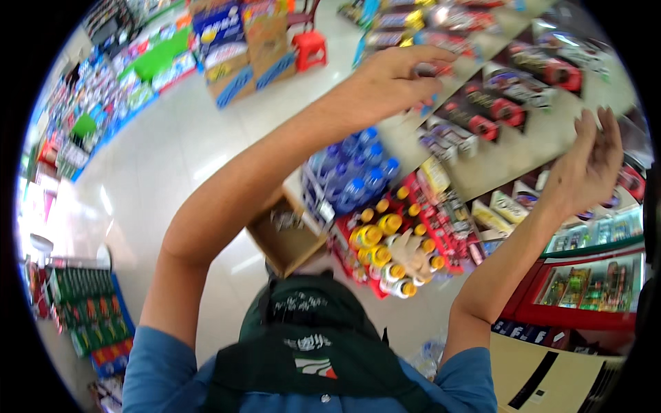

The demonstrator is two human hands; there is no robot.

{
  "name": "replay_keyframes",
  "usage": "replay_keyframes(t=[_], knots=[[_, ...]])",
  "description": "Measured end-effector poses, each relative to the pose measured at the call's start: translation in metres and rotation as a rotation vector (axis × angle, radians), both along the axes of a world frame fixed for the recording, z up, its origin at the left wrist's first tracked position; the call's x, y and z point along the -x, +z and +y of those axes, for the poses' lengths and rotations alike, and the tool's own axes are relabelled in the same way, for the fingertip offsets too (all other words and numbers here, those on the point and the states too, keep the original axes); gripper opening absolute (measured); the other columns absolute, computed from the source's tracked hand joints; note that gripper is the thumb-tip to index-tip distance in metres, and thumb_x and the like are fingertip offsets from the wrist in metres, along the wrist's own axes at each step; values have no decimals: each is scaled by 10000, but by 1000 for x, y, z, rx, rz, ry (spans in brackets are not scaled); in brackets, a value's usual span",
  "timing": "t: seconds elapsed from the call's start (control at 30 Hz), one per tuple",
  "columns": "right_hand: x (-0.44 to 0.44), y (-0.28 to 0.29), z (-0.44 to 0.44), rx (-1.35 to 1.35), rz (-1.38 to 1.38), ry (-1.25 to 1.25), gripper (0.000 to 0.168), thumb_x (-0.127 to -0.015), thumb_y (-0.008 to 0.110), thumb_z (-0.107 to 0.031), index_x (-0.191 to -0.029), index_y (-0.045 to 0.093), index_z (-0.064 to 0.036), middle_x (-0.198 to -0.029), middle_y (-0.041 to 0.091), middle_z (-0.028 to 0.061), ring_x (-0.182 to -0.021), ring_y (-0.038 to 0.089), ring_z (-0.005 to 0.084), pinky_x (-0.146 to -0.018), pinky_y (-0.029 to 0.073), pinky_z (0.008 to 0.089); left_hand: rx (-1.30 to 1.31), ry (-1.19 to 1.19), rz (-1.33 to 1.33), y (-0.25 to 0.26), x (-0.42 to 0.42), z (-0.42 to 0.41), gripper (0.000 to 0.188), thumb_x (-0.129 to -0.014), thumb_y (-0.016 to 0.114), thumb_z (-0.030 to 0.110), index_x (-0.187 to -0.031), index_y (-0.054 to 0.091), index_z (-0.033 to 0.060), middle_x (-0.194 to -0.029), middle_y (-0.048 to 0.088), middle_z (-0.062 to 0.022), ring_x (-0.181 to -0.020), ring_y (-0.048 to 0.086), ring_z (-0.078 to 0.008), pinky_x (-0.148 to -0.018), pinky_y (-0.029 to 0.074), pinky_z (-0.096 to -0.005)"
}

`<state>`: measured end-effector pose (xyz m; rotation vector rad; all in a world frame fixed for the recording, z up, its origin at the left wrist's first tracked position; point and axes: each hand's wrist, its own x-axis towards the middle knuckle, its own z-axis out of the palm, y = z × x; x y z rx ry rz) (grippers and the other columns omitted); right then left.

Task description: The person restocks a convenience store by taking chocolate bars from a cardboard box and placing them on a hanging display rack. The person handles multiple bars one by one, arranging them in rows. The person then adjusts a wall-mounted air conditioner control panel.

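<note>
My left hand [405,77] reaches over a shelf with rows of wrapped snack packs [449,44], its fingers curled. Red and blue bits of wrapping show between and below the fingers; blur hides whether they are held or lie behind. My right hand [594,165] is raised at the right, over the shelf's near part, palm turned inward, fingers apart and nothing in them. Between the hands, dark and red packs [477,121] stand in slanted rows on the pale shelf board [496,165]. White and yellow boxes [508,206] line its lower edge.
Blue-capped bottles [356,170] and yellow-capped bottles [382,242] stand below the shelf, beside an open cardboard box [289,237]. Cartons [227,62] and a red stool [310,49] are farther off. A red-framed chiller [583,289] stands right. Stocked shelving [119,98] curves along the left.
</note>
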<state>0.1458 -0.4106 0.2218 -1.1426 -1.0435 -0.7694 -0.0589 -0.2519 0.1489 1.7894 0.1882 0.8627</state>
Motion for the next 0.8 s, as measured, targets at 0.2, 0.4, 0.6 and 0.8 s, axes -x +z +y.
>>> replay_keyframes(t=[0.2,0.4,0.6,0.8], knots=[[89,-189,24,692,343,490,206,-1005,724,-97,-1186,732,0,-1050,752,56,-896,686,113,-802,560,269,468,389,422,-237,158,-1,409,-1050,587,246,-1359,631,-18,-1225,710,-91,-983,687,-168,-880,560,-313],[180,-431,45,1552,421,825,250,-951,737,-199,-1128,745,-23,-927,767,164,-828,744,265,-761,571,374,944,460,631,-414,253,-109,382,-1029,615,280,-1297,658,11,-1115,692,-61,-852,640,-132,-758,537,-283],[253,-578,48,1903,136,773,265,-901,742,-185,-1102,731,-12,-1017,756,230,-996,722,437,-880,576,518,946,478,660,-459,266,-146,338,-1013,592,140,-1295,650,-38,-1087,713,-109,-923,688,-196,-827,561,-333],[284,-666,104,2164,-33,630,236,-897,714,-111,-1078,671,35,-1164,696,320,-1108,680,456,-946,552,539,877,401,724,-463,264,-139,336,-980,628,92,-1287,666,-37,-1178,700,-199,-1030,703,-307,-926,552,-394]])
